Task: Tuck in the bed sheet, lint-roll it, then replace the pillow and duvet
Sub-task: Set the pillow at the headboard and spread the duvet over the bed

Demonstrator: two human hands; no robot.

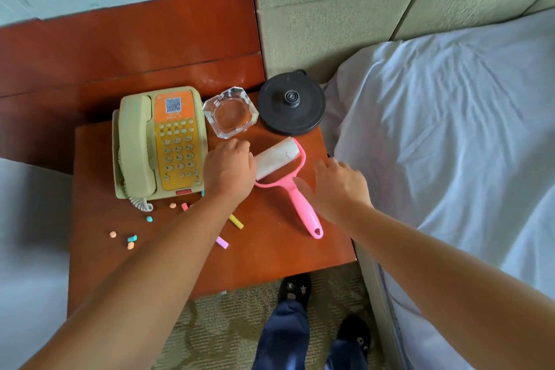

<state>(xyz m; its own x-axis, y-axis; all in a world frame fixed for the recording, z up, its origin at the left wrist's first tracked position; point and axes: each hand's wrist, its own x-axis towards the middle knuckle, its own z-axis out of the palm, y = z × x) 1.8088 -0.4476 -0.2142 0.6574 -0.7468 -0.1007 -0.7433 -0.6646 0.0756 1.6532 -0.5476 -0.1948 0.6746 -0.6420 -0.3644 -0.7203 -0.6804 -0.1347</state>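
Lint roller (286, 177) lies flat on the nightstand (270, 255), near its right edge beside the bed. Long axis runs from the white roll at roughly 11 o'clock to the pink handle's hanging loop at 5 o'clock.

Left hand (229, 170) sits at the roll's left end, at 9 o'clock from the roller, fingers curled down against the roll or just beside it; whether it actually grips, cannot tell. Right hand (338, 189) hovers at 3 o'clock, fingers relaxed and spread, thumb touching or nearly touching the handle's neck; holds nothing. Right hand is nearer the handle, so judged the likelier one to lift it.

White bed sheet (450, 135) lies further off at 3 o'clock, wrinkled, no pillow or duvet on the visible part.

Outward: black round base (291, 103) at 12, glass ashtray (230, 112) at 11, telephone (159, 144) at 9, coloured chalk bits (235, 221) scattered at 7.
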